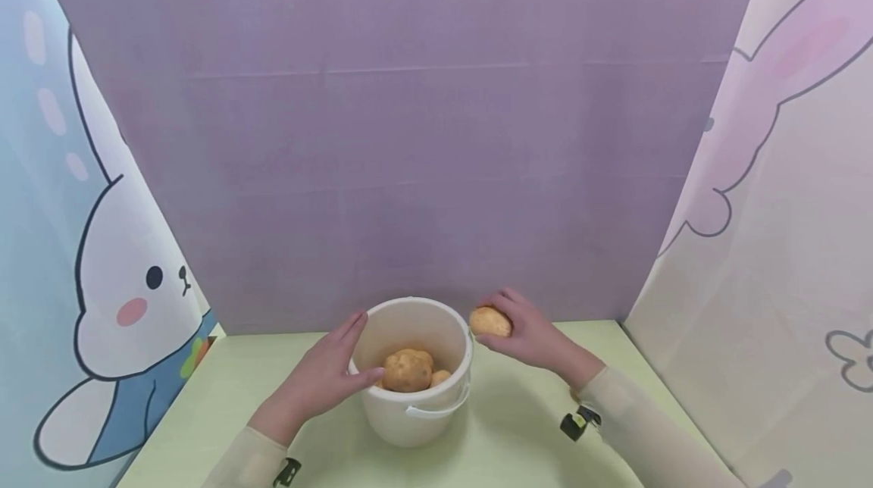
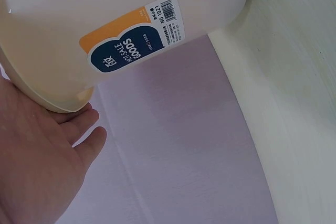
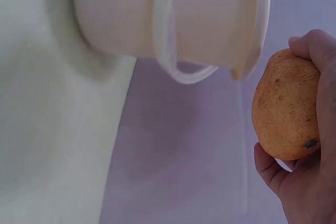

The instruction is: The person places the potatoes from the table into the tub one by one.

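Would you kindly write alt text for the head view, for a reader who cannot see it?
A right hand holds a potato beside the rim of a white bucket holding more potatoes. The left hand rests on the bucket's other side, on a pale green table.

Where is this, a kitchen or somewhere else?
Probably not a kitchen: more like a small staged booth. A green table is walled in by a purple sheet and bunny curtains, with just a bucket of potatoes.
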Tool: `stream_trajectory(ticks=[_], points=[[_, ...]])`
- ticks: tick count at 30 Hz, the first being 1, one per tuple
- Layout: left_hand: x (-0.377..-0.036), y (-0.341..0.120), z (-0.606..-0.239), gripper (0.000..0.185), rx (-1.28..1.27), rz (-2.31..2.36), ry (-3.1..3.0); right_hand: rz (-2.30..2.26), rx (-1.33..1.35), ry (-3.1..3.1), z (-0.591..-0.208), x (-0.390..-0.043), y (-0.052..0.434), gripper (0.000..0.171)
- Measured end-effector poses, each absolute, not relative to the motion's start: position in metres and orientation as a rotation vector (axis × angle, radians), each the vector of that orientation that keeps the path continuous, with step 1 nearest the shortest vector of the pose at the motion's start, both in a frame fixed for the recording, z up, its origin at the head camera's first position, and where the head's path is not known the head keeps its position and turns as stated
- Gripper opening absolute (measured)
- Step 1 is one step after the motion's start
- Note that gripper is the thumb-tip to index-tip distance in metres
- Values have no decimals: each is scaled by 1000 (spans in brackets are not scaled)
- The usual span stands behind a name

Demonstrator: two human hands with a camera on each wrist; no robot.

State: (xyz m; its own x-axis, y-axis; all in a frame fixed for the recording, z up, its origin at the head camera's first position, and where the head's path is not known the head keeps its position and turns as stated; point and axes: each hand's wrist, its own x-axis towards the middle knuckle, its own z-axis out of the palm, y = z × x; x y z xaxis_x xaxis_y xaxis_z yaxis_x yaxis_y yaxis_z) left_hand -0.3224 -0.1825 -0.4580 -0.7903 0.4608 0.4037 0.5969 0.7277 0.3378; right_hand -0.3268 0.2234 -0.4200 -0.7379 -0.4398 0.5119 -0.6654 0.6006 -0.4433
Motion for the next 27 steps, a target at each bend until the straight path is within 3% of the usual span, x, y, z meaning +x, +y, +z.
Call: stream_trajectory(ticks=[12, 27], points=[[-322, -183, -457, 102, -825, -658, -2635, 833, 1016, -2522, -398, -351, 172, 42], [-323, -182, -457, 103, -819, -640, -2665, 683, 1113, -2546, -399, -372, 130, 47]])
